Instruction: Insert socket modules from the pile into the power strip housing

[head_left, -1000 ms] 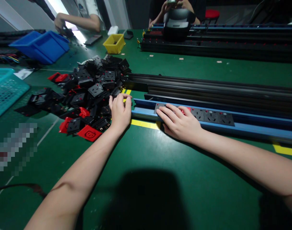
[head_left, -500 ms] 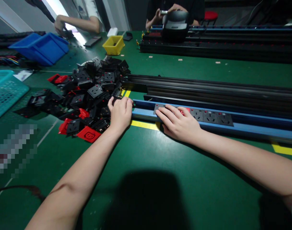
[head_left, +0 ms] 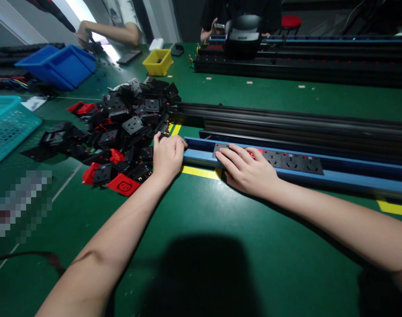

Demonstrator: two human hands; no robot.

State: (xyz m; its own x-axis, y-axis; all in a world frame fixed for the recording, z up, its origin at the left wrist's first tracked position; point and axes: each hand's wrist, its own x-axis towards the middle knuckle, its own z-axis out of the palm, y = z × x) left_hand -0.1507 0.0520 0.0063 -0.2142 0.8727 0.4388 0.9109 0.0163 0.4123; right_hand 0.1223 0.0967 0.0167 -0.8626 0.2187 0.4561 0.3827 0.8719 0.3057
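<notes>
A long blue metal rail (head_left: 201, 155) lies across the green table, with a row of black socket modules (head_left: 291, 161) seated in its channel. One red module (head_left: 257, 153) shows partly among them. My right hand (head_left: 248, 169) rests flat over the left part of this row, fingers stretched out and touching the modules. At the rail's left end, my left hand (head_left: 168, 156) has its fingers curled around a black socket module (head_left: 163, 135), mostly hidden by the hand. Just left of it spreads a heap of loose black and red socket modules (head_left: 133, 125).
Black rails (head_left: 286, 115) lie behind the blue one. A teal basket (head_left: 9, 127), a blue bin (head_left: 60, 68) and a small yellow bin (head_left: 157, 61) stand on the left side. More rails (head_left: 303, 66) lie at the back, where two other people are.
My hands keep nearly the same places; the whole view has shifted slightly. At the back, one hand of the person opposite has lowered out of sight behind a black object.
</notes>
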